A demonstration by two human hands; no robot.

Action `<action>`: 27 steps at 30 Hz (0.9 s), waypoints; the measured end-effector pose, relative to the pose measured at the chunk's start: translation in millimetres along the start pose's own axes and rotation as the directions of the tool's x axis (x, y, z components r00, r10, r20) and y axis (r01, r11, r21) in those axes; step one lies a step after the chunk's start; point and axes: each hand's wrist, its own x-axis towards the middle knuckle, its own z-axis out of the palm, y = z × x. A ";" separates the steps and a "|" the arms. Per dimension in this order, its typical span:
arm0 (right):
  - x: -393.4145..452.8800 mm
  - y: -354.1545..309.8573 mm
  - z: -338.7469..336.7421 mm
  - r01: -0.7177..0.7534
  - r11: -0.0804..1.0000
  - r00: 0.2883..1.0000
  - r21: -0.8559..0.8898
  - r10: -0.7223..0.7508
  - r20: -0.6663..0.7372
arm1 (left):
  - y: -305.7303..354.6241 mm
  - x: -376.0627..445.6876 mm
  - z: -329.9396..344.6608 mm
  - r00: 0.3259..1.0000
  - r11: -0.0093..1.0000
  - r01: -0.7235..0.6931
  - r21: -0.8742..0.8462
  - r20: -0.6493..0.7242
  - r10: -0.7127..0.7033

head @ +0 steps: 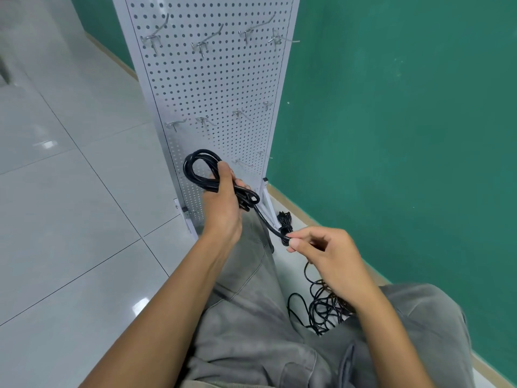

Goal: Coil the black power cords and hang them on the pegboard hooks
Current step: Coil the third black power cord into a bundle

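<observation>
My left hand (pixel 223 203) grips a black power cord coil (pixel 200 169) in front of the lower part of the white pegboard (pixel 218 88). The cord's free end runs down to the right, where my right hand (pixel 321 250) pinches it between thumb and fingertips near its tip (pixel 284 238). A bundled black cord (pixel 284 219) lies on the floor by the pegboard's foot. Loose black cords (pixel 321 303) lie tangled on the floor between my knees. Metal hooks (pixel 202 44) stick out of the board in several rows, all bare.
A green wall (pixel 405 121) with a beige skirting stands right of the pegboard. Glossy grey floor tiles (pixel 70 205) spread to the left. My legs in grey trousers (pixel 251 317) fill the bottom of the view. The pegboard's white stand feet (pixel 267 203) rest on the floor.
</observation>
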 end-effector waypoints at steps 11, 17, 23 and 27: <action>15.4 -35.4 -11.0 0.126 0.992 0.991 0.026 -0.125 -0.040 | -24.1 -38.5 9.7 0.867 0.795 -0.321 0.515 0.497 0.029; 23.0 -29.9 -18.4 0.079 0.997 0.954 0.013 -0.072 -0.292 | -38.6 -48.8 4.2 0.757 0.843 -0.218 0.492 0.631 -0.172; 26.9 -18.5 -23.9 0.016 0.995 0.939 0.094 0.017 -0.344 | -32.2 -54.5 3.6 0.574 0.906 0.145 0.397 0.713 -0.404; 26.5 -5.3 -27.7 0.028 0.982 0.959 0.186 0.027 -0.283 | -24.6 -53.5 2.8 0.476 0.893 0.315 0.321 0.761 -0.441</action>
